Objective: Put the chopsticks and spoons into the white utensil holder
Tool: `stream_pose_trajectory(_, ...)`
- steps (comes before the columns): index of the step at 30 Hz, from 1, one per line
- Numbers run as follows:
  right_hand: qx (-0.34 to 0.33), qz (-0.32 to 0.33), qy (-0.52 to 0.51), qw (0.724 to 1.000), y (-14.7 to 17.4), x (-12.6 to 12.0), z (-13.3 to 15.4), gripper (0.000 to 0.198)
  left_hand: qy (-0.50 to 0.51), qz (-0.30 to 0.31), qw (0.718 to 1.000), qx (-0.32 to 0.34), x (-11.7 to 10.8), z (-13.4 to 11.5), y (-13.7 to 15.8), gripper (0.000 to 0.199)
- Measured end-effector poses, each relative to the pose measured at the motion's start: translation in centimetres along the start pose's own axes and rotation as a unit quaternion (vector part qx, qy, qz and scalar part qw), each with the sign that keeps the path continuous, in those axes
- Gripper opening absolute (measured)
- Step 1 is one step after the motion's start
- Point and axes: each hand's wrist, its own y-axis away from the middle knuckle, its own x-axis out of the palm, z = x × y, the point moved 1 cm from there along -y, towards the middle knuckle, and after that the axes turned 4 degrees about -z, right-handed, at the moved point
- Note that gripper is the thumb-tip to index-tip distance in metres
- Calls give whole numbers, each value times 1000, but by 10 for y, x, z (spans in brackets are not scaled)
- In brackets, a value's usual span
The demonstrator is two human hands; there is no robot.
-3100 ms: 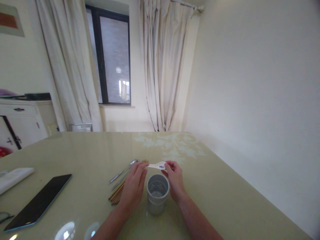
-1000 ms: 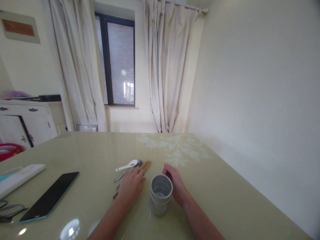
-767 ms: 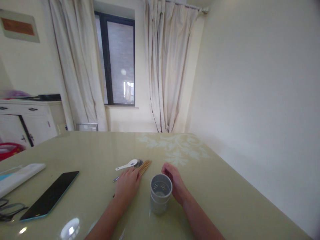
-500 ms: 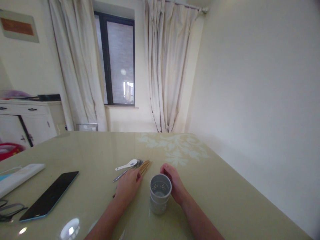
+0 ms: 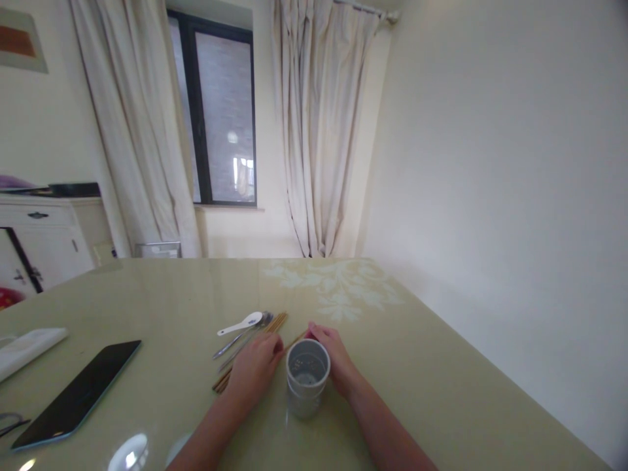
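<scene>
A grey utensil holder (image 5: 307, 392) with small holes in its bottom stands upright between my hands. My left hand (image 5: 258, 363) is closed at its left, around one end of a single chopstick (image 5: 295, 341). Behind the holder's rim, the fingertips of my right hand (image 5: 336, 356) meet the other end of that chopstick. More chopsticks (image 5: 279, 322) lie in a bundle under and beside my left hand, partly hidden by it. Left of them are a white spoon (image 5: 241, 324) with a blue mark and a metal spoon (image 5: 266, 318).
A black tablet or large phone (image 5: 81, 392) lies on the left of the glossy table (image 5: 466, 399), with a white power strip-like object (image 5: 32, 350) beyond it. Dark cables or glasses (image 5: 12, 425) sit at the left edge. The wall (image 5: 515, 196) borders the table's right side.
One chopstick has come away from the bundle toward the right and now spans between my hands. My left hand has shifted slightly right relative to the bundle. The view has turned a little right.
</scene>
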Motion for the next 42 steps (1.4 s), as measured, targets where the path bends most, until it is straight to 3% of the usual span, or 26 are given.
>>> stream_pose_trajectory(4,-8,15,3,1000,-1,3,-3,55,119,-74,990,18,4,-9,0,22)
stream_pose_trajectory(7,-57,42,-17,997,2,7,6,49,171,-79,981,36,8,-10,0,27)
stream_pose_trajectory(10,-134,-43,-59,988,-1,-4,22,46,183,-103,978,22,7,-2,-3,32)
stream_pose_trajectory(14,-210,-203,-157,943,-11,-43,47,50,39,-109,993,-33,-2,18,-8,24)
stream_pose_trajectory(17,-232,-242,-222,916,-13,-62,59,52,-76,-63,994,-53,-5,27,-8,19)
stream_pose_trajectory(20,-242,-196,-205,928,-7,-55,64,49,-111,-35,991,-61,-4,30,-8,18)
stream_pose_trajectory(27,-224,-68,-63,970,11,-19,54,41,-76,-14,995,-65,0,30,-9,15)
stream_pose_trajectory(35,-178,-27,-23,983,15,-8,45,37,-52,10,997,-64,5,18,-5,14)
stream_pose_trajectory(42,-182,-24,24,983,13,-6,42,39,-83,21,993,-75,3,5,-1,23)
